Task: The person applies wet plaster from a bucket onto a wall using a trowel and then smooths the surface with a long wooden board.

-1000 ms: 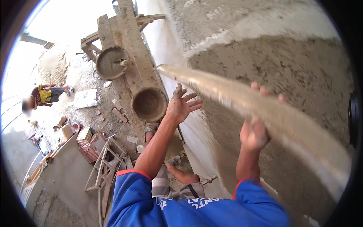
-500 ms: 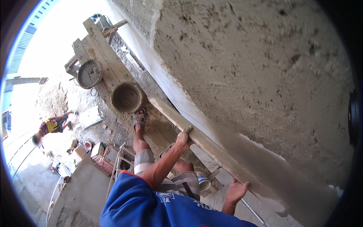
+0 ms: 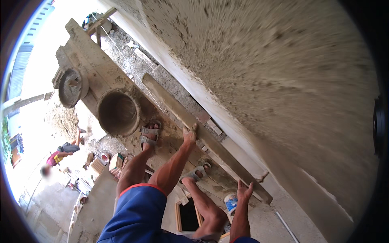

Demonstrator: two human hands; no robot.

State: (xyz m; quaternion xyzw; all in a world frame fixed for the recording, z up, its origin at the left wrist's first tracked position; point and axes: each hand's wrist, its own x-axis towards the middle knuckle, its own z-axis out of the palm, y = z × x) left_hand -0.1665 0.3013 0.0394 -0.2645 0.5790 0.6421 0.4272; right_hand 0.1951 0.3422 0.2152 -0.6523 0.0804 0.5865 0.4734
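Note:
A long, mortar-smeared wooden straightedge (image 3: 214,145) slants across the middle, held in both hands above the planks and apart from the plastered wall. My left hand (image 3: 189,134) is closed round its near edge, about midway along, with mortar on the fingers. Close to its lower right end, my right hand (image 3: 244,192) grips the same edge, thumb and fingertips showing against the wood. To the right rises the wall (image 3: 259,81), covered in rough grey plaster and smeared by motion toward the right.
I stand in sandals on scaffold planks (image 3: 97,60). A deep mortar-crusted tub (image 3: 118,112) and a shallower basin (image 3: 73,88) sit on them. Below are a white-and-blue bucket (image 3: 231,203), a dark wood-framed panel (image 3: 188,214), stacked boxes (image 3: 116,164) and another person (image 3: 63,153).
The straightedge has come away from the wall and down toward the planks, both hands still on it. My body leans lower, and my right foot now shows on the planks.

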